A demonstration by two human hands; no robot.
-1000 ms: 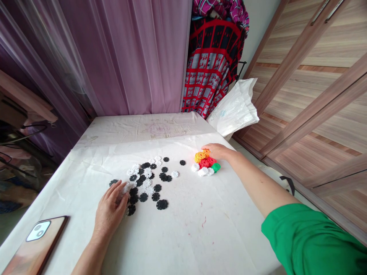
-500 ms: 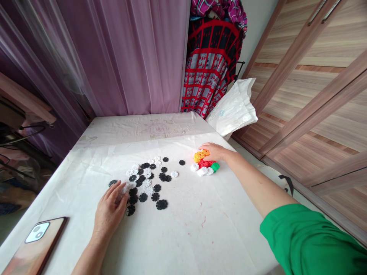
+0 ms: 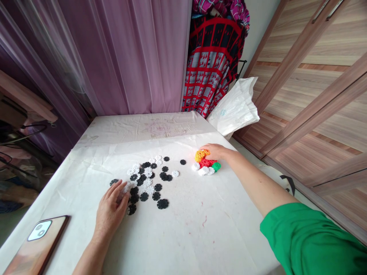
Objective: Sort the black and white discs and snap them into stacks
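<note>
Black snowflake discs (image 3: pixel 163 204) and white snowflake discs (image 3: pixel 148 182) lie loosely spread on the white-covered table. My left hand (image 3: pixel 111 206) rests at the left edge of this pile, its fingers stretched out over a few white discs. Farther back on the right sits a figure built of joined snowflake discs (image 3: pixel 207 163), orange on top, red in the middle, with white and green parts below. Around its upper right side is my right hand (image 3: pixel 215 151), gripping the figure near the orange part; the fingertips are partly hidden behind it.
A phone (image 3: pixel 37 244) lies face down at the table's (image 3: pixel 183 236) left front. Beyond the right back corner stands a white bag (image 3: pixel 233 107). A purple curtain (image 3: pixel 137 57) hangs behind, and a wooden wardrobe (image 3: pixel 309 91) is at the right.
The view has shifted very slightly. Both hands, the loose discs and the figure hold nearly the same places.
</note>
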